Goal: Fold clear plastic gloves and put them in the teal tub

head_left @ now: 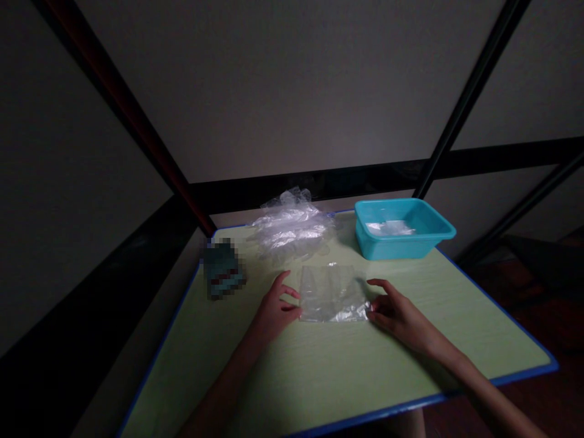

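A clear, flat plastic bag lies spread on the table in front of me, its surface wrinkled and shiny along the near edge. My left hand has its thumb and a finger at the bag's near left corner, with the index finger raised off it. At the near right corner, my right hand pinches the plastic between thumb and fingers, its index finger stretched out above. Beyond the bag sits a loose heap of thin clear plastic pieces.
A turquoise plastic basin stands at the back right with some clear plastic inside. A dark, pixelated item lies at the left edge. The pale green table has a blue rim and meets a panelled wall at the back.
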Demonstrator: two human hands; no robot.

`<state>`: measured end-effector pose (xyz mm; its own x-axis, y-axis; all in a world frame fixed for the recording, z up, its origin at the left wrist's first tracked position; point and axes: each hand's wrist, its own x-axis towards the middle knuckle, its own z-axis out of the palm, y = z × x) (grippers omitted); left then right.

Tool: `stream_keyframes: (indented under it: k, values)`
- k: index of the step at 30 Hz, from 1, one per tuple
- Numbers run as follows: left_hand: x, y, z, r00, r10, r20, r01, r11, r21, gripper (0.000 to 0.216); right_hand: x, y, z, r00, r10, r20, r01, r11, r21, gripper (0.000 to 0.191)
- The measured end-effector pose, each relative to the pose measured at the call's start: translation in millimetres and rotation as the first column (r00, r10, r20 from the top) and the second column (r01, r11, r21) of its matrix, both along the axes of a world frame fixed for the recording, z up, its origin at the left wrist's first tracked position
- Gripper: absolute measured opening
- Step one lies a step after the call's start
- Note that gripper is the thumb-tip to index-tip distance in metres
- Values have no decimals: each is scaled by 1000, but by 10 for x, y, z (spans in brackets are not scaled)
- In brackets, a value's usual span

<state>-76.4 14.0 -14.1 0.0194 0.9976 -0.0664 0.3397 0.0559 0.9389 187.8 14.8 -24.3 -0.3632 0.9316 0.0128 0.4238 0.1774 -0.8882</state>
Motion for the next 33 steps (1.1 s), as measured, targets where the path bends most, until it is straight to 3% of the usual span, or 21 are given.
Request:
stream_keyframes:
  k: [4,6,8,12,14,16,22,26,29,33]
  values:
    - [34,-10,9,984,87,-158,-52,976,212,37,-43,-54,59,980,-118,157,77,966,247,36]
    - [99,-47,23,964,96,-247,-15,950,312,27,-108,-97,97,951,-125,282,0,914,406,38]
    - [183,-102,27,923,7,-385,142,924,356,31,-181,-130,99,901,-80,427,-163,849,502,49]
    - [288,-198,-13,656,-187,-731,537,796,278,57,-262,-149,-17,777,-30,628,-401,747,531,68]
    - [281,-215,-42,552,-216,-806,616,757,219,62,-263,-147,-86,745,-18,667,-447,729,519,70]
    - [250,-215,-63,503,-224,-835,642,743,188,61,-255,-146,-126,731,-18,682,-462,722,515,70]
    - [189,-205,-60,506,-220,-834,644,739,196,64,-194,-133,-30,735,28,678,-476,732,487,67]
    - [152,-196,2,550,-203,-810,615,755,228,56,-30,-111,73,787,24,617,-434,733,525,40]
    - [126,-181,42,611,-171,-773,572,770,281,43,86,-98,84,786,-16,618,-436,693,574,22]
    - [118,-167,40,666,-162,-728,544,773,326,36,113,-81,53,728,-55,683,-507,627,591,23]
